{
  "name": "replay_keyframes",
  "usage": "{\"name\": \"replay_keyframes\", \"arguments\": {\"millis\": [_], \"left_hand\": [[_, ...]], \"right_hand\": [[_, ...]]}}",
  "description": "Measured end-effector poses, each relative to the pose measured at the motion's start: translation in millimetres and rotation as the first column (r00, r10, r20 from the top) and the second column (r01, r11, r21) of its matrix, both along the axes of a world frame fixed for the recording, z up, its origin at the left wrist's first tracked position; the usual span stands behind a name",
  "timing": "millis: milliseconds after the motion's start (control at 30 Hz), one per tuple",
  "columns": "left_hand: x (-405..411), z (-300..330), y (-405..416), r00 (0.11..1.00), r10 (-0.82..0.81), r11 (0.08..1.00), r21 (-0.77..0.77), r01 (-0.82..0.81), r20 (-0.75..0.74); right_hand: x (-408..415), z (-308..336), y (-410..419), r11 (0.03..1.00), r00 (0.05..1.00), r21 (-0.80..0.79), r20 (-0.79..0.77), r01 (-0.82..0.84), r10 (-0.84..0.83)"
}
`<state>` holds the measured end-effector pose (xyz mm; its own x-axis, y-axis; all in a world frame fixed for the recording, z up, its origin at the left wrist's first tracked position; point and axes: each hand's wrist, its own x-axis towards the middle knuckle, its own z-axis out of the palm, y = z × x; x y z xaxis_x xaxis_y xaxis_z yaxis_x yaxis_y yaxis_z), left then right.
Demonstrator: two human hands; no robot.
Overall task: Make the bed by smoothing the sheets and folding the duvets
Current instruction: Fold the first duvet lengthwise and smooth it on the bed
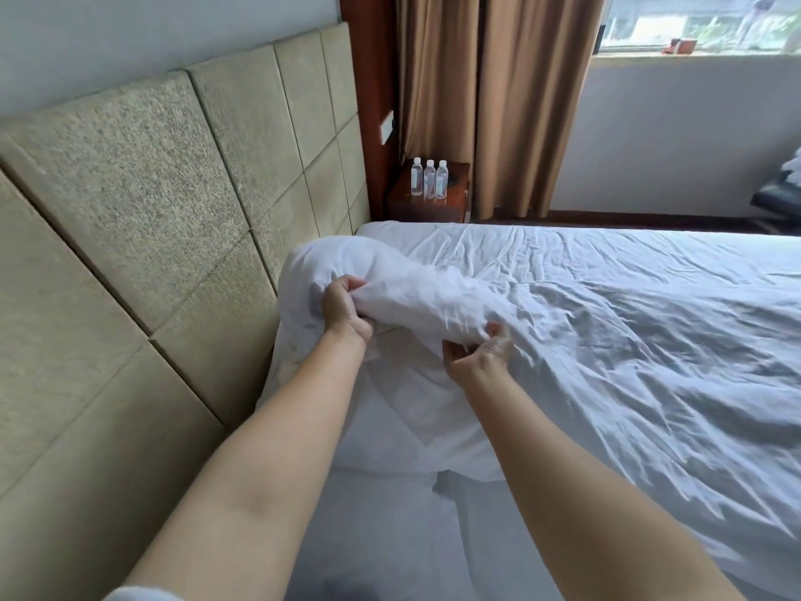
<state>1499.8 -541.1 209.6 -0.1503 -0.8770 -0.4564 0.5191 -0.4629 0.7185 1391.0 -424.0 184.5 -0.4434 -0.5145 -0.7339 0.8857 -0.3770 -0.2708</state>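
Bare forearms reach out, left hand and right hand both clamped on the white duvet's bunched-up edge near the headboard.

- A padded headboard of olive-tan square panels runs along the left, under a pale wall.
- A dark red-brown wooden panel stands at its far end, carrying a white switch plate.
- A small wooden nightstand sits in the corner — three clear water bottles stand on it, side by side.
- Brown curtains hang to the floor beside a bright window.
- A white wall lies below the sill — daylight falls across it.
- A dark seat shows at the right edge.
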Motion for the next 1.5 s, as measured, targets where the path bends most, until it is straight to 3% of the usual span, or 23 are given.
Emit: {"name": "replay_keyframes", "arguments": {"millis": [67, 200, 400, 500, 600, 733, 833, 967, 1067, 1200, 1333, 1500], "left_hand": [[16.0, -24.0, 2.1, 1.000, 0.008, 0.999, 0.052, -0.008, -0.006], [56.6, -62.2, 11.4, 0.985, 0.060, 0.981, 0.171, -0.087, 0.160], [91.6, -90.8, 1.6, 0.984, -0.010, 0.970, 0.239, -0.034, 0.178], [81.8, -74.9, -4.4, 0.995, -0.065, 0.973, 0.226, 0.047, 0.072], [69.3, -42.6, -7.0, 0.986, -0.112, 0.990, 0.075, 0.122, -0.123], [61.0, -30.2, 5.8, 0.968, -0.159, 0.987, -0.023, 0.157, -0.194], [88.3, -86.3, 33.6, 0.986, -0.114, 0.986, 0.108, 0.127, -0.119], [136.2, -163.0, 64.6, 0.994, -0.078, 0.939, 0.339, 0.050, 0.070], [152.8, -175.6, 59.3, 0.992, -0.050, 0.925, 0.380, 0.002, 0.117], [169.5, -162.6, 45.2, 0.995, 0.045, 0.941, 0.332, -0.073, 0.090], [164.9, -131.1, 27.2, 0.996, -0.067, 0.963, 0.266, 0.048, 0.062], [155.8, -103.2, -1.0, 0.999, -0.001, 0.985, 0.173, -0.007, 0.047]], "right_hand": [[7.2, -20.1, 2.6, 0.999, 0.995, 0.011, 0.088, -0.053, 0.052], [25.6, -55.0, 8.9, 0.963, 0.964, 0.145, 0.169, -0.229, 0.204], [42.1, -70.1, -9.0, 0.937, 0.952, 0.177, 0.117, -0.300, 0.282], [38.4, -59.9, -18.0, 0.951, 0.959, 0.121, 0.064, -0.284, 0.278], [21.1, -35.6, -20.6, 0.981, 0.981, -0.018, -0.002, -0.192, 0.192], [12.2, -22.7, -2.3, 0.981, 0.995, -0.168, 0.007, -0.094, 0.097], [30.3, -57.8, 14.4, 0.984, 0.984, -0.062, 0.052, -0.168, 0.171], [75.7, -130.2, 42.3, 0.886, 0.931, 0.306, 0.226, -0.348, 0.288], [90.7, -161.2, 44.9, 0.831, 0.933, 0.427, 0.133, -0.357, 0.333], [92.5, -150.0, 16.4, 0.916, 0.966, 0.309, 0.100, -0.256, 0.237], [74.4, -123.4, -8.4, 0.939, 0.955, 0.178, 0.060, -0.295, 0.289], [51.6, -85.9, -1.4, 0.956, 0.963, -0.122, -0.019, -0.269, 0.268]]}}
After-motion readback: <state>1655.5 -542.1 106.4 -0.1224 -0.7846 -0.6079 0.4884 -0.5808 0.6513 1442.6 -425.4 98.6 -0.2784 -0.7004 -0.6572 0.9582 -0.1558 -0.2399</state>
